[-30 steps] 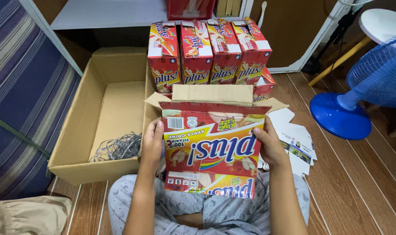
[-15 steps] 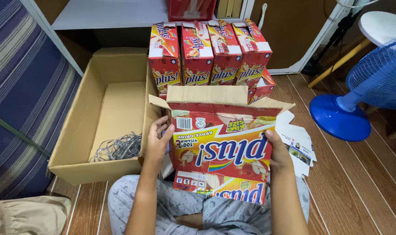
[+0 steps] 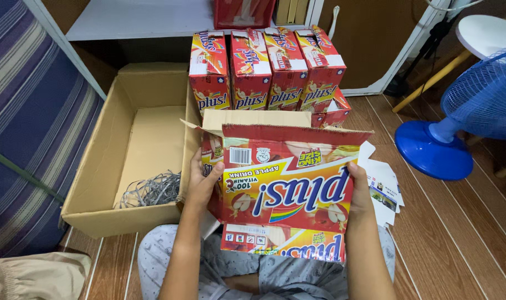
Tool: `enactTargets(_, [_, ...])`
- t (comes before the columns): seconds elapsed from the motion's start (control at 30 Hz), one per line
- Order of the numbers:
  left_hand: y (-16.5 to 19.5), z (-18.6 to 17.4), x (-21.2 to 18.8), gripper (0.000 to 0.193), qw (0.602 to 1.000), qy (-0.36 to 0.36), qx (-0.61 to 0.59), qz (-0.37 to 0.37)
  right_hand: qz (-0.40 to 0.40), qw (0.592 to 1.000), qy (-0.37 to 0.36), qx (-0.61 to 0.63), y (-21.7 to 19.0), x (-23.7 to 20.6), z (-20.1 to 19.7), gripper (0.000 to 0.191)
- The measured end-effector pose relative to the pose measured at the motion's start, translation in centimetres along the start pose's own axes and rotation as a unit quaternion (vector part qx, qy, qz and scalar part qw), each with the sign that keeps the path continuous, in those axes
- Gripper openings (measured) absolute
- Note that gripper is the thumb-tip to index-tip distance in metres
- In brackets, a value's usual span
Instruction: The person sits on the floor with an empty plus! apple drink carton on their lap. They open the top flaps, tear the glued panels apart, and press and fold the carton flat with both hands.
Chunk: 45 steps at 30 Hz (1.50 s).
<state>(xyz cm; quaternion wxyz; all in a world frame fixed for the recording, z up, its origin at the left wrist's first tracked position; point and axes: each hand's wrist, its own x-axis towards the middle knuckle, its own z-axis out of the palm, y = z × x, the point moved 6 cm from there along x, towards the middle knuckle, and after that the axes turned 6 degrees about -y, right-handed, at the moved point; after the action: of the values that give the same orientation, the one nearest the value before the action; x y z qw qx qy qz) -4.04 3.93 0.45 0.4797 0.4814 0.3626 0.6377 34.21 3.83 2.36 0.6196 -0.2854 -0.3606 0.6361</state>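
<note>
Glossy printed cardboard on the big red drink carton [image 3: 289, 183], shiny across its face. Beside it, the open brown box [image 3: 105, 166] is plain matt corrugated card. Smooth, varnished wood floor [image 3: 453, 239]; glossy blue plastic on the fan base [image 3: 431, 153].

A home room is being indicated: a wooden plank floor [image 3: 459, 233], a striped mattress [image 3: 25, 139], a blue standing fan [image 3: 475, 105] and a white shelf [image 3: 136, 19] are being seen around a floor-seated person.
</note>
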Motion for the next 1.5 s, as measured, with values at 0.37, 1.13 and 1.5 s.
enactTargets(0.37, [1.6,0.1,-0.5,0.087,0.998,0.061,0.006,-0.005,0.095,0.991,-0.044,-0.086,0.8,1.6,0.5,0.051])
enactTargets(1.13, [4.7,0.1,-2.4,0.118,0.873,0.265,0.403,-0.070,0.041,0.985,0.008,-0.168,-1.0,1.3,2.4,0.039])
enactTargets(1.5, [5.0,0.2,-2.6,0.120,0.857,0.298,0.418,-0.052,0.040,0.988,-0.001,-0.149,-0.8,1.1,2.2,0.038])
